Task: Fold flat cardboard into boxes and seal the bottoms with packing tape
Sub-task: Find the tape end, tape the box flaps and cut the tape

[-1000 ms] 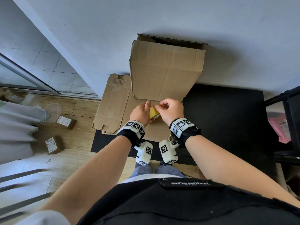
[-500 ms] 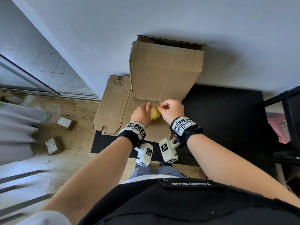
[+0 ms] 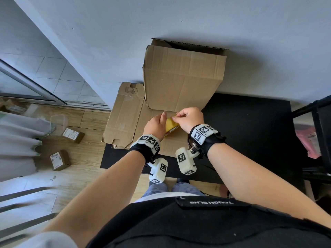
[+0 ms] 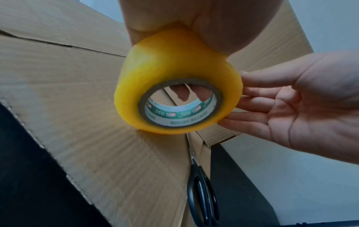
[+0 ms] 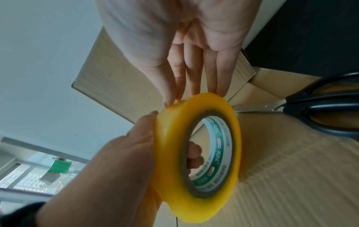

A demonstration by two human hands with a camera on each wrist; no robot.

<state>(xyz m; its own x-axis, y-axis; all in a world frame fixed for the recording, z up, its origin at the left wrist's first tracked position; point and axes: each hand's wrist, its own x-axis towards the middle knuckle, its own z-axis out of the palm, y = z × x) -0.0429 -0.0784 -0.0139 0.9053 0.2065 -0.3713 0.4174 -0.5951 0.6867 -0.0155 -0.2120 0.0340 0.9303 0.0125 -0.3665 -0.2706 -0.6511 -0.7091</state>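
Observation:
My left hand (image 3: 157, 122) grips a yellow packing tape roll (image 3: 171, 124) above a sheet of flat cardboard (image 3: 172, 140), with fingers through its core. In the left wrist view that left hand (image 4: 174, 23) holds the tape roll (image 4: 174, 92) from above. My right hand (image 3: 179, 116) pinches the roll's rim; its thumb and fingertips (image 5: 194, 86) lie on the edge of the tape roll (image 5: 196, 161). A folded cardboard box (image 3: 182, 79) stands just behind, against the wall.
Black-handled scissors (image 4: 202, 192) lie on the cardboard under the roll. More flat cardboard (image 3: 123, 119) lies to the left, partly over a black mat (image 3: 250, 131). Small boxes (image 3: 59, 160) sit on the wood floor at left. A black frame (image 3: 318, 140) stands at right.
Both hands stay together on the tape roll and have risen a little toward the box. The right fingers have shifted slightly on the rim.

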